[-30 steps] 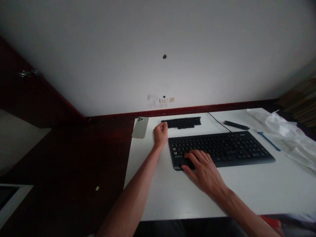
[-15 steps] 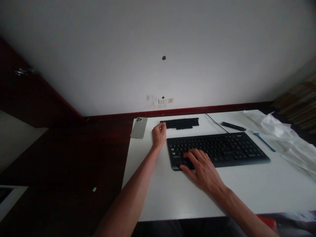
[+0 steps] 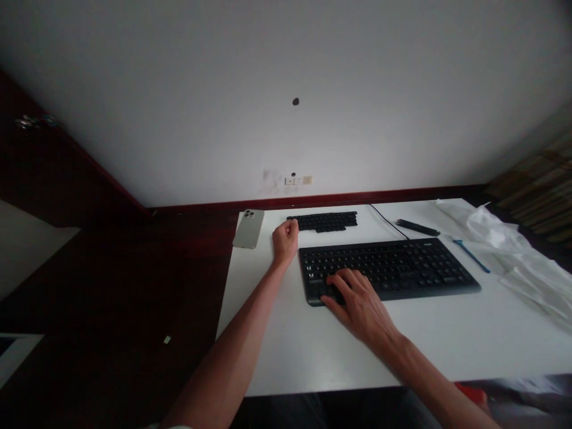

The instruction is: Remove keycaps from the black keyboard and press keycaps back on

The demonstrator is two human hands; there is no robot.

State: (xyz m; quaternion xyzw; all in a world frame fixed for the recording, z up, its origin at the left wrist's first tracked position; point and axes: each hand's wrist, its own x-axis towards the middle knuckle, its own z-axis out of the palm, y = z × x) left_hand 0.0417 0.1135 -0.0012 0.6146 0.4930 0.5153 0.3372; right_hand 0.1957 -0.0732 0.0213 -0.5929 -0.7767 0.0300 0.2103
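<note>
A black full-size keyboard (image 3: 393, 271) lies on the white table (image 3: 330, 357). My right hand (image 3: 360, 298) rests on its lower left part, fingers apart, the fingertips on the keys and the thumb at the front edge. Two pale key spots show near the keyboard's left end. Behind the keyboard, black keycaps (image 3: 328, 221) sit side by side in rows. My left hand (image 3: 285, 238) is closed at the left end of these rows, thumb and fingers pressed together. Whatever the left fingers hold, if anything, is hidden.
A phone (image 3: 249, 229) lies at the table's back left corner. To the right are a slim black bar-shaped object (image 3: 417, 227), a blue tool (image 3: 471, 256) and crumpled white plastic (image 3: 496, 235). The keyboard's cable (image 3: 388, 221) runs off the back edge.
The whole view has shifted slightly, so things appear a little further left and up. Both hands keep their places relative to the keyboard and the keycaps.
</note>
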